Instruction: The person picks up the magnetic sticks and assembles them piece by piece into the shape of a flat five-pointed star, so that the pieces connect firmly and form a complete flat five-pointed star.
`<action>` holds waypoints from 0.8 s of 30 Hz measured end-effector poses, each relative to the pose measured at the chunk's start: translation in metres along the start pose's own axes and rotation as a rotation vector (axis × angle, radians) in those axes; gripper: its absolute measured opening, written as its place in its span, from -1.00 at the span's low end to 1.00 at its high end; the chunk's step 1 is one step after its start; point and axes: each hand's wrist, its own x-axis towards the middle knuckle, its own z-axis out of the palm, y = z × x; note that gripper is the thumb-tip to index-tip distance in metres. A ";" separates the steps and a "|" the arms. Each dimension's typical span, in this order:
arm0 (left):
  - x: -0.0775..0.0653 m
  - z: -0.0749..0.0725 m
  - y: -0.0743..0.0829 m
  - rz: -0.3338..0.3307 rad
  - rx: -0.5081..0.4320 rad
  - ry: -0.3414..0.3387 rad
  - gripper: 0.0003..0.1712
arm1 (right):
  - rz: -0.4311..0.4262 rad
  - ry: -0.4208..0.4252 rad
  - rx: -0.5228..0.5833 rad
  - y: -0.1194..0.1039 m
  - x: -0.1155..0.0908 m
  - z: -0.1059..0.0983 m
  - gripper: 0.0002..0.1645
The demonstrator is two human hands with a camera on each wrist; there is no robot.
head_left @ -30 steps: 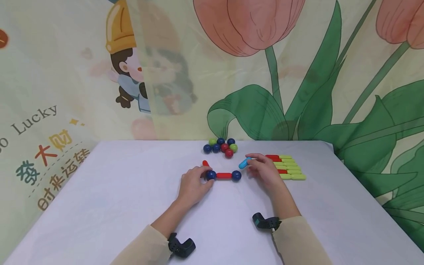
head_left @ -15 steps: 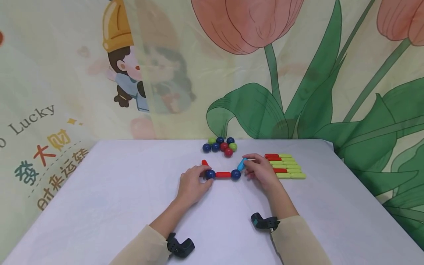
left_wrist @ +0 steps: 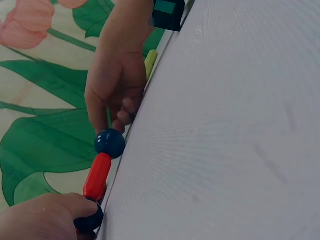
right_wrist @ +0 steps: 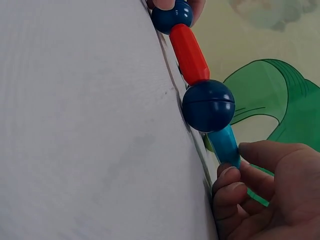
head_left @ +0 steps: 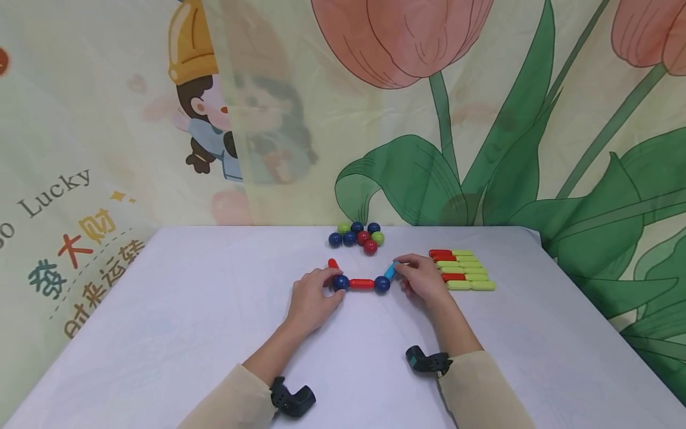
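My left hand point(head_left: 313, 301) grips the left dark blue ball point(head_left: 340, 283) between thumb and fingers. From that ball a red rod point(head_left: 362, 284) runs across to a second dark blue ball point(head_left: 382, 285). Another red rod point(head_left: 333, 263) juts up behind the left fingers, its lower end hidden. My right hand point(head_left: 426, 278) pinches a light blue rod point(right_wrist: 225, 146) by its outer end. In the right wrist view, the rod's other end touches the second ball point(right_wrist: 208, 105). Seen from the left wrist, the right hand covers the light blue rod.
Several loose blue, green and red balls point(head_left: 363, 238) lie grouped near the table's back edge. To the right of my right hand, several red and lime-green rods point(head_left: 465, 269) lie in rows. A printed cloth point(head_left: 289, 119) hangs behind the white table point(head_left: 187, 333).
My right hand has brought the light blue rod, which was apart from the right ball, down to touch it. The left hand keeps its grip, almost still.
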 end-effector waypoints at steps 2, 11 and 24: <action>0.000 0.000 0.000 0.002 0.000 -0.001 -0.56 | 0.010 0.002 -0.005 0.000 -0.001 0.000 -0.57; 0.000 -0.001 0.000 0.000 -0.016 0.012 -0.56 | 0.003 -0.018 -0.184 -0.004 -0.005 -0.003 -0.64; 0.000 -0.003 0.000 -0.032 -0.089 0.039 -0.65 | -0.072 -0.320 -0.338 -0.005 -0.016 -0.020 -0.71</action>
